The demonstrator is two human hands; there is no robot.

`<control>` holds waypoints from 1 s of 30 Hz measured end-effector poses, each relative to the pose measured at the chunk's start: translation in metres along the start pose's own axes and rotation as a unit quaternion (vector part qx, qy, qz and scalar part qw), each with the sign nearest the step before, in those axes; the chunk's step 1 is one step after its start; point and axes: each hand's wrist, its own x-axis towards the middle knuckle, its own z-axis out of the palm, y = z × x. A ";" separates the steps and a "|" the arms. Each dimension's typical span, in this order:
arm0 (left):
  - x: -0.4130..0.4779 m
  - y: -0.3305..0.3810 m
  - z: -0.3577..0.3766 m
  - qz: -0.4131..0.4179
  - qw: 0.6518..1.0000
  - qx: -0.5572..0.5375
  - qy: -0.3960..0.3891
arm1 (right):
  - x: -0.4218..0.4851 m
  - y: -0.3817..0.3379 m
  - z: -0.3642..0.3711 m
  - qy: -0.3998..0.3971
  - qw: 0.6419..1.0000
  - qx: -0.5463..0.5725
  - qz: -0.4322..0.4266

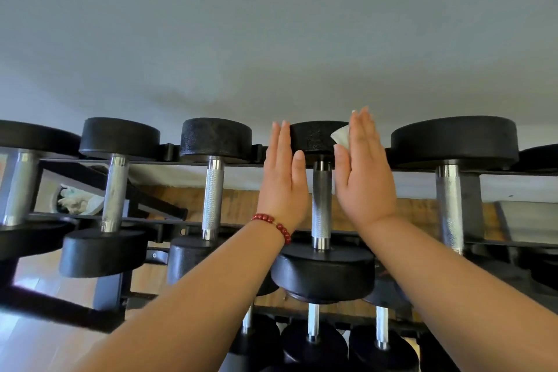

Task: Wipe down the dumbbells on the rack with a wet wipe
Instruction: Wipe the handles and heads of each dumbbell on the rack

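Middle dumbbell on rack, top tier, handle running near to far. Hands flat, fingers straight, apart, flanking its far head: left hand against the left side, right hand pressing wipe to the right. Judged: dumbbell heavy, rigid, rubber heads grippy; clean it racked. Wipe limp; keep it under the palm.

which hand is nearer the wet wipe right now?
Right. The right hand presses the wet wipe against the right side of the far dumbbell head. The left hand lies flat along that head's opposite side, apart from the wipe.
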 end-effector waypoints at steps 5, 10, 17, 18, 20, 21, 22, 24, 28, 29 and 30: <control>-0.038 -0.005 -0.007 -0.024 0.999 0.020 -0.024 | -0.011 0.010 -0.011 -0.013 0.994 -0.055 -0.089; -0.084 -0.017 -0.010 -0.050 0.998 0.028 -0.031 | -0.051 0.012 -0.023 -0.024 0.986 -0.041 -0.158; -0.132 -0.036 -0.006 -0.061 0.997 -0.013 -0.052 | -0.132 0.002 -0.015 -0.099 0.964 -0.093 -0.228; -0.134 -0.035 -0.007 -0.057 0.997 -0.013 -0.056 | -0.138 0.001 -0.014 -0.096 0.962 -0.106 -0.232; -0.137 -0.036 -0.011 -0.046 0.997 -0.017 -0.064 | -0.149 0.002 -0.015 -0.090 0.960 -0.126 -0.234; -0.138 -0.037 -0.014 -0.044 0.996 -0.022 -0.075 | -0.156 0.004 -0.016 -0.088 0.959 -0.136 -0.234; -0.138 -0.039 -0.017 -0.043 0.995 -0.026 -0.090 | -0.162 0.005 -0.018 -0.089 0.958 -0.146 -0.230; -0.139 -0.043 -0.022 -0.046 0.991 -0.029 -0.119 | -0.164 0.000 -0.016 -0.084 0.960 -0.162 -0.213; -0.140 -0.053 -0.031 -0.046 0.987 -0.050 -0.144 | -0.149 -0.030 -0.002 -0.063 0.966 -0.197 -0.158; -0.140 -0.054 -0.033 -0.044 0.987 -0.056 -0.146 | -0.151 -0.032 0.000 -0.061 0.966 -0.197 -0.158; -0.139 -0.055 -0.036 -0.043 0.986 -0.062 -0.149 | -0.157 -0.029 0.000 -0.059 0.966 -0.190 -0.165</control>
